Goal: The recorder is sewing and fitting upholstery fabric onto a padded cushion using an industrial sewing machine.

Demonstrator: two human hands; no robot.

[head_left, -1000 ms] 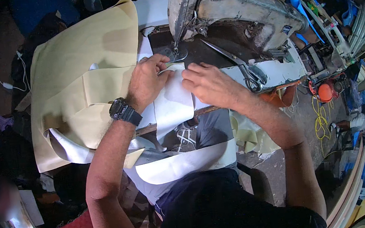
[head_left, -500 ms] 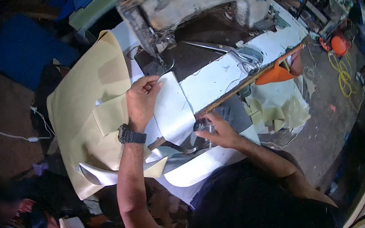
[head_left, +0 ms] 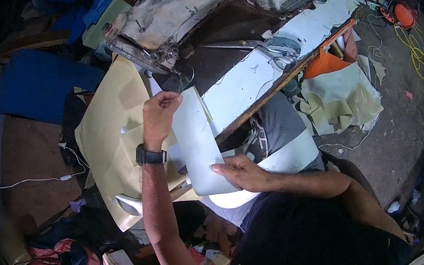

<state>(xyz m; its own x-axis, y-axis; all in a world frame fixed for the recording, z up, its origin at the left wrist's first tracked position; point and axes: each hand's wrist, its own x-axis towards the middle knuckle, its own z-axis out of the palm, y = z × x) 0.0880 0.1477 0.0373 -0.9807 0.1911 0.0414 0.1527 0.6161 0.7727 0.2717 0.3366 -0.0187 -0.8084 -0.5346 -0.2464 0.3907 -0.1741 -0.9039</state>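
A pale, roughly rectangular piece of sheet material (head_left: 196, 148) is stretched between my hands, its upper end near the needle of a worn sewing machine (head_left: 190, 9). My left hand (head_left: 158, 119), a black watch on its wrist, pinches the upper left corner. My right hand (head_left: 245, 173) grips the lower right edge, thumb on top and the other fingers mostly hidden beneath. A thin cream strip shows along the piece's right edge. Left of it a large cream sheet (head_left: 114, 121) drapes over the table's side. Another white piece (head_left: 292, 153) lies across my lap.
Metal scissors (head_left: 271, 52) lie on the chipped white tabletop (head_left: 240, 83) right of the needle. An orange pouch (head_left: 323, 61) hangs at the table's edge. Offcuts (head_left: 339, 99) and a yellow cord (head_left: 416, 57) lie on the floor at the right. A white cable (head_left: 26, 183) runs at the left.
My right hand has moved down and left from beside the table edge and taken hold of the pale piece's lower edge. My left hand keeps its pinch. The view has shifted.
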